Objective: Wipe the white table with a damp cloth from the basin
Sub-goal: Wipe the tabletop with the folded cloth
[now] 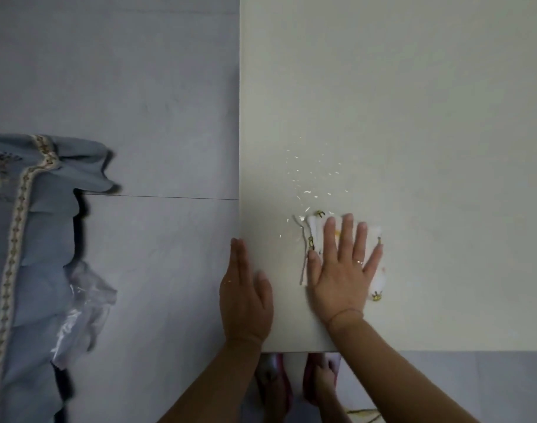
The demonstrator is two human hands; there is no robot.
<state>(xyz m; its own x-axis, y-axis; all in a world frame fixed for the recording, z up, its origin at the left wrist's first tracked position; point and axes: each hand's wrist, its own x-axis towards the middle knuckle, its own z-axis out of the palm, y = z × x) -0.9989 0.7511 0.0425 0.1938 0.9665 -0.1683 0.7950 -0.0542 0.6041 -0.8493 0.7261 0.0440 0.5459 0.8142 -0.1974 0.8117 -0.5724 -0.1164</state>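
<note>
Left hand (246, 290) palm down, fingers straight and held together, thumb angled out to right. Right hand (343, 270) palm down just beside it, fingers spread wide, pressing flat. Hands apart, not touching. Both wrists straight. Bare forearms enter from bottom edge, right one slanting in from right.

Left hand (246, 300): bare; small wet glints on its back.
Right hand (343, 270): bare; one ring worn.
Ring (358, 261): thin band on the ring finger, catching light; detail too small to read.
Right wrist (346, 312): fine line across it; thread or crease, cannot tell.
Left forearm (218, 386): bare to frame edge.
Right forearm (398, 370): bare to frame edge.
Footwear (288, 392): red-pink open shoes on both feet, blurred; type unclear.
</note>
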